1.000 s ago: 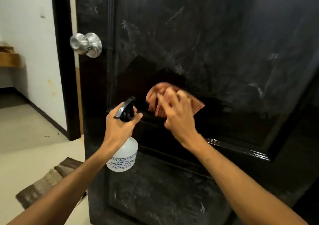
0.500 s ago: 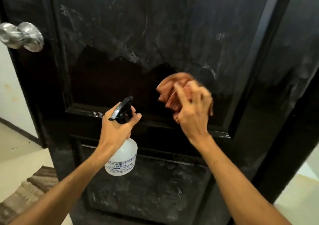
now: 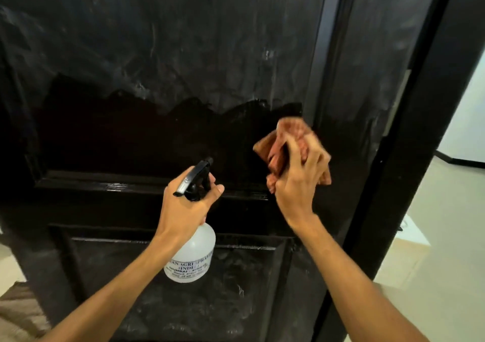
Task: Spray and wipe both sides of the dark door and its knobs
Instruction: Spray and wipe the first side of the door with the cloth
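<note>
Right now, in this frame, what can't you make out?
Head view:
- knobs: none in frame, beyond the edges.
- door: its far side, hidden by the door itself.
- spray bottle: lower label lines too blurred to read; trigger partly behind the left hand.
- cloth: partly covered by the right hand.

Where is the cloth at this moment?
Head view, right of centre: the cloth is bunched in the right hand against the door, at the upper panel's right edge, just right of the spray bottle.
</note>
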The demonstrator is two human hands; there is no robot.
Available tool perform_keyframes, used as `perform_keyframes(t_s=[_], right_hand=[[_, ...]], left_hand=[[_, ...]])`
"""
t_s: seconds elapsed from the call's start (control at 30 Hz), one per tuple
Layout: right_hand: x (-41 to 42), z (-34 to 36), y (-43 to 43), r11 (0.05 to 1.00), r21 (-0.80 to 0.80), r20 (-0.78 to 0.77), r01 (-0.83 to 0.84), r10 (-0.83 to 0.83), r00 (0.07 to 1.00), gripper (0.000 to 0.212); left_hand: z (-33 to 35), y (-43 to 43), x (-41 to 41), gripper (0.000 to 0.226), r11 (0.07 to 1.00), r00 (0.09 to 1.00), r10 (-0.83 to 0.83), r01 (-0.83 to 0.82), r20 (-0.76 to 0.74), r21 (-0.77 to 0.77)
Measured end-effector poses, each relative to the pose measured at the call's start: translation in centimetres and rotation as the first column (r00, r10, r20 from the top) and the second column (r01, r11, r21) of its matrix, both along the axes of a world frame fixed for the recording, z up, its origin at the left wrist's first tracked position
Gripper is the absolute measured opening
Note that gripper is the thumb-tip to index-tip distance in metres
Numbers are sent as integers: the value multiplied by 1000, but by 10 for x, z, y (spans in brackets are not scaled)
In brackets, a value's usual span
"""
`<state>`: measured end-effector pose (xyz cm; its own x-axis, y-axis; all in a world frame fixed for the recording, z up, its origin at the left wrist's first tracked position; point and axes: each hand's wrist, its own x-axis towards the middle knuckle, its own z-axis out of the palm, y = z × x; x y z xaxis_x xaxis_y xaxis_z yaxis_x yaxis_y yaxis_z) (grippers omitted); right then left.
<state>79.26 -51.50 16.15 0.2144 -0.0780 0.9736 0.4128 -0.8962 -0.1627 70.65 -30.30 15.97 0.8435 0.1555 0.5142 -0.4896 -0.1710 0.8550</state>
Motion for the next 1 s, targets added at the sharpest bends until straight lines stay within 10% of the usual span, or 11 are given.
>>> perform_keyframes(t_s=[0.1,0.27,0.53,0.7,0.9,1.0], right_hand=[[-9,-31,-32,960,-274,-79,55,-80,994,89],[6,75,-35,994,-53,52,92,-89,995,76],[-6,-49,-76,885,-450,-35,115,-146,989,88],[15,97,-115,976,185,147,114,-142,979,50],[-6,-72,-143,968,-224,-68,115,-133,989,59],[5,-22,-160,957,-273,18,99,-97,995,49]], left_hand=[[10,-24,-1,12,998,998,-54,54,14,10],[20,-54,5,12,994,993,-113,113,25,-2],[11,-88,-1,12,986,986,-167,167,0,9],[16,-106,4,12,977,977,-212,212,-1,11],[8,-127,1,12,968,968,-251,251,-20,26],[10,-131,4,11,968,969,-247,247,-15,36]])
